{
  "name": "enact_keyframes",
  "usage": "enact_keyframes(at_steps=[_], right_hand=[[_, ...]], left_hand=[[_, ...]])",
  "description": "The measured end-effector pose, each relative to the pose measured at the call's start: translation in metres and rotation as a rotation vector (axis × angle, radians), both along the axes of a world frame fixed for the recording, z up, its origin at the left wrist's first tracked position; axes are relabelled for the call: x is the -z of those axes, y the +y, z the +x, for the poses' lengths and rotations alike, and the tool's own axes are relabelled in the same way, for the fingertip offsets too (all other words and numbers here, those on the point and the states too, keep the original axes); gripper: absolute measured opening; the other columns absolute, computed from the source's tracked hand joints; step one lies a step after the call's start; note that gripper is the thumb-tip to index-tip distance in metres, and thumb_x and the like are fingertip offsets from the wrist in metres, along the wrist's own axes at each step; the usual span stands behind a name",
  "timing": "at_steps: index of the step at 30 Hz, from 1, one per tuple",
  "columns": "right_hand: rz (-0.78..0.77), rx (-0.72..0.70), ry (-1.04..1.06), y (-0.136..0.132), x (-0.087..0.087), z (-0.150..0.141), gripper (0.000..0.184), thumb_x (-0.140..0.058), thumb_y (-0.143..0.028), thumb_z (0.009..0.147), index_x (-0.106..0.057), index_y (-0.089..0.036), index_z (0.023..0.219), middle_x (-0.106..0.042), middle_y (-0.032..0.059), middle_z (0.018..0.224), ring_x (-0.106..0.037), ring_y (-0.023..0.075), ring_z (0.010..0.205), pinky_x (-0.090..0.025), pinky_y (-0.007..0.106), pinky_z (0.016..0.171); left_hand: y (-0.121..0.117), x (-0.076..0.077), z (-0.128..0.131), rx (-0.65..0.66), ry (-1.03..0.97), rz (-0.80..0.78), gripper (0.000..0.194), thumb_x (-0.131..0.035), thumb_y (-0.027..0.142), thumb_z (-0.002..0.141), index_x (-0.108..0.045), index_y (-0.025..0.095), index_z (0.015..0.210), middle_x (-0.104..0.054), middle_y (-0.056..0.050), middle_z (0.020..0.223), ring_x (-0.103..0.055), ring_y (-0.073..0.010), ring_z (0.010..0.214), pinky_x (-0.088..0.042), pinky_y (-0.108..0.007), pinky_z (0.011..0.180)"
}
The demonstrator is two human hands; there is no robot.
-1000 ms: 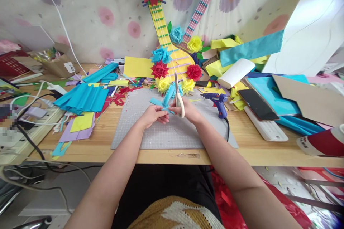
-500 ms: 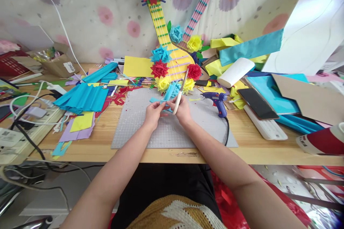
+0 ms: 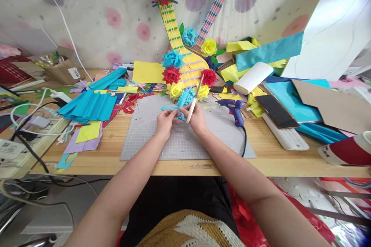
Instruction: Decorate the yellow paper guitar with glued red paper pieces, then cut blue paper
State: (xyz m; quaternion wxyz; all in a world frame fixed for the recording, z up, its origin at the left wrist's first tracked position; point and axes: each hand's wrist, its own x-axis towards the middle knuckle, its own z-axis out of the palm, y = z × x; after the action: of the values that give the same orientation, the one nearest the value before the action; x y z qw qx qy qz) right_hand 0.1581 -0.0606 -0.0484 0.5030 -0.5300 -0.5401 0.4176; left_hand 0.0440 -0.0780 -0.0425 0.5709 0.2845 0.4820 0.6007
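Observation:
Over the grey cutting mat (image 3: 145,139), my left hand (image 3: 165,122) pinches a piece of blue crepe paper (image 3: 182,100). My right hand (image 3: 198,119) is closed around scissors (image 3: 192,109) with white handles, their blades pointing up and away; its fingertips also meet the blue paper. A blue paper flower (image 3: 189,95) lies just behind the hands. Beyond it a yellow paper guitar (image 3: 188,70) leans on the wall, with red, blue and yellow paper flowers on it. To the right of my hands a purple glue gun (image 3: 234,109) lies on the mat.
Pleated blue crepe paper (image 3: 89,106) and paper scraps lie left, beside a power strip (image 3: 37,139) with cables. At right are a phone (image 3: 277,111), a white box-shaped device (image 3: 285,133), a paper cup (image 3: 346,149) and cardboard (image 3: 333,104). A white roll (image 3: 253,78) rests behind the glue gun.
The fingertips of both hands have shifted slightly on the blue paper. The scissors stay in my right hand. The view has moved a little.

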Motion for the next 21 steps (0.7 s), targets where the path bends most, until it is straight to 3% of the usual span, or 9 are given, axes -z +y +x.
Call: enact_keyframes(at_steps=[4, 9, 14, 21], right_hand=[[-0.016, -0.084, -0.452, -0.007, -0.019, 0.021, 0.042, -0.044, -0.062, 0.076, -0.041, -0.022, 0.085, -0.059, 0.0031, 0.08, -0.056, 0.019, 0.073, -0.04, 0.031, 0.064], [-0.031, -0.302, -0.952, -0.019, -0.031, 0.029, 0.048, -0.041, -0.066, 0.077, -0.045, -0.021, 0.093, -0.064, 0.0078, 0.087, -0.06, 0.0255, 0.08, -0.037, 0.03, 0.064], [0.054, -0.365, -1.102, -0.025, -0.026, 0.018, 0.055, -0.036, -0.07, 0.078, -0.047, -0.02, 0.097, -0.067, 0.0099, 0.09, -0.062, 0.0261, 0.082, -0.035, 0.029, 0.062], [0.072, -0.368, -1.136, -0.025, -0.024, 0.013, 0.056, -0.033, -0.071, 0.078, -0.047, -0.02, 0.097, -0.068, 0.0098, 0.092, -0.063, 0.0248, 0.081, -0.033, 0.029, 0.059]], left_hand=[[0.004, -0.006, -0.011, -0.087, -0.15, 0.012, 0.011, -0.068, 0.017, 0.068, -0.057, 0.014, 0.07, -0.066, 0.001, 0.07, -0.066, -0.0121, 0.071, -0.048, -0.018, 0.054], [0.006, -0.007, -0.022, -0.076, -0.35, 0.016, 0.003, -0.062, 0.014, 0.075, -0.06, 0.014, 0.075, -0.069, -0.002, 0.077, -0.067, -0.0121, 0.085, -0.051, -0.021, 0.073], [0.007, -0.001, -0.023, -0.056, -0.423, -0.01, 0.003, -0.06, 0.017, 0.079, -0.061, 0.016, 0.077, -0.071, -0.001, 0.079, -0.066, -0.0109, 0.088, -0.051, -0.022, 0.083], [0.006, 0.002, -0.02, 0.01, -0.354, 0.003, 0.006, -0.057, 0.02, 0.081, -0.063, 0.018, 0.082, -0.072, -0.002, 0.089, -0.064, -0.0116, 0.097, -0.05, -0.022, 0.085]])
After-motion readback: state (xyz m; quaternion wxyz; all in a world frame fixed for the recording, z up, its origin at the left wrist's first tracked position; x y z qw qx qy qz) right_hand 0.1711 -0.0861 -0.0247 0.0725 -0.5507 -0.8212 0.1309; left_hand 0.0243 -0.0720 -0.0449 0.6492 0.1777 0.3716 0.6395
